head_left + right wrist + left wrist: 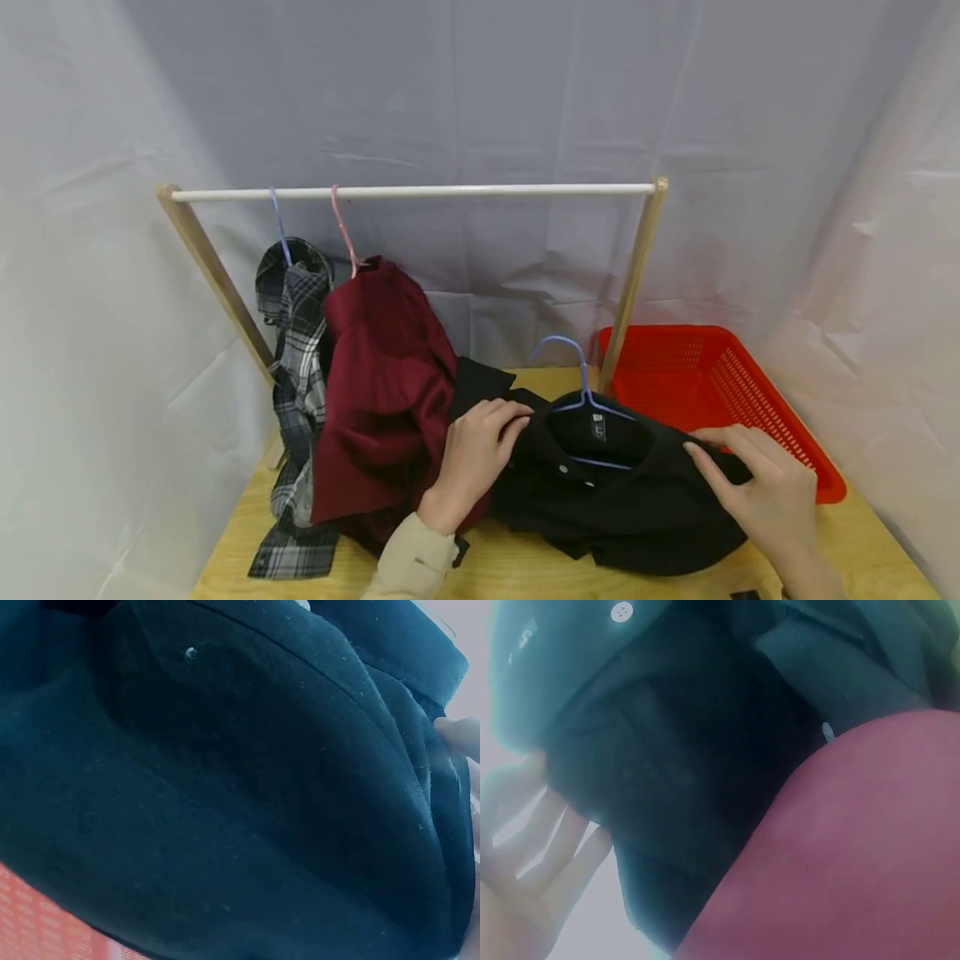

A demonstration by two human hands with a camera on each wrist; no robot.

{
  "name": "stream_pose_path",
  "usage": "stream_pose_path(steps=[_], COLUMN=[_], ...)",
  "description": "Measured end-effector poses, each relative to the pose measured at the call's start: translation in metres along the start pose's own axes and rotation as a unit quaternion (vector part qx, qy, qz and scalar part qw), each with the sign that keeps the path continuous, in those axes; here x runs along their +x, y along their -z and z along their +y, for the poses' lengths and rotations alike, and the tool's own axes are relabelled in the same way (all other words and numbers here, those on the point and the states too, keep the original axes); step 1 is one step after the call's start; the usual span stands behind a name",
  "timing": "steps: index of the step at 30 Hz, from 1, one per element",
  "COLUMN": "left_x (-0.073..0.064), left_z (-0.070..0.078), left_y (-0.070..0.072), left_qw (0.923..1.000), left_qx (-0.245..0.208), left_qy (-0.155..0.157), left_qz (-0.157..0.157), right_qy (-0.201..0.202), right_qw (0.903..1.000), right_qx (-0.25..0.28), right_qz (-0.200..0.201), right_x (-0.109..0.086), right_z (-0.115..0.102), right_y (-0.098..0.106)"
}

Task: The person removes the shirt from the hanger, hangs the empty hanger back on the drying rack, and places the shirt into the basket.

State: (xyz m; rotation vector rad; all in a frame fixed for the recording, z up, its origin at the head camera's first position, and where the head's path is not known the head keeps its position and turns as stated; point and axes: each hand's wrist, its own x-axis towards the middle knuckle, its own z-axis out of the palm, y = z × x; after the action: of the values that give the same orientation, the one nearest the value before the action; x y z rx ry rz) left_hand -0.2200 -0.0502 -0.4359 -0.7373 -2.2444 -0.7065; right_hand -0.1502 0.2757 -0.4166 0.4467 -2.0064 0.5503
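Observation:
A black buttoned shirt [622,508] hangs from a blue hanger [584,375], its collar open toward me and a white label inside the neck. My left hand [480,450] pinches the shirt at its left shoulder between thumb and fingers. At the opposite shoulder my right hand [765,483] grips the fabric, thumb in front. The hanger's hook stands free above the collar, below the rail. In the left wrist view the black cloth [660,765] runs from the fingertips, with a white button near the top. Dark fabric [225,787] fills most of the right wrist view.
A white rail [465,192] on wooden posts spans the back. On its left hang a plaid shirt [300,367] and a maroon garment [382,358], the latter beside my left hand. A red basket [780,408] stands behind my right hand on the wooden table [517,575].

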Motion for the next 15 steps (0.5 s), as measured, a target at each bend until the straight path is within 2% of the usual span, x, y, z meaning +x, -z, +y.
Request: stream_pose_path(steps=[10,15], left_x=[-0.01,-0.014], left_z=[0.004,0.005], left_y=[0.003,0.005], left_qw=[0.9995,0.9994], left_qx=[-0.004,-0.003], left_qy=[0.028,0.034], left_qz=[-0.017,-0.012], right_qy=[-0.026,-0.04], right_qw=[0.9996,0.9992], right_qx=[0.006,0.007], right_qz=[0.0,0.002], right_x=[-0.002,-0.001], right_z=[0.008,0.009], right_y=[-0.001,-0.002])
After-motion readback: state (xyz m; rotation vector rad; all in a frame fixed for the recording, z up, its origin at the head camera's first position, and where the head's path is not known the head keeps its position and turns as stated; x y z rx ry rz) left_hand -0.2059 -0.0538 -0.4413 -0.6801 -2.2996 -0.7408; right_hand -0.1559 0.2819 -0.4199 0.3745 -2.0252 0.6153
